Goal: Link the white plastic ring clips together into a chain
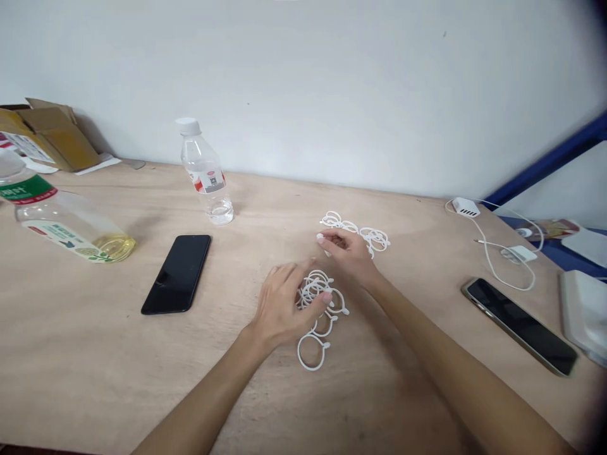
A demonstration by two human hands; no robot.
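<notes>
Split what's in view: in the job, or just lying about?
In the job:
near pile of white rings, under the left hand
farther white rings, beside the right hand

Apparently lying about:
clear bottle
yellow-liquid bottle
left phone
right phone
cardboard box
slotted white block

I take this for a makeshift workroom, though I can't tell which kind: a wooden bench [85, 366] against a white wall [303, 95], holding a cardboard box [66, 138], a plastic bottle [207, 180] and a black phone [177, 275].
</notes>
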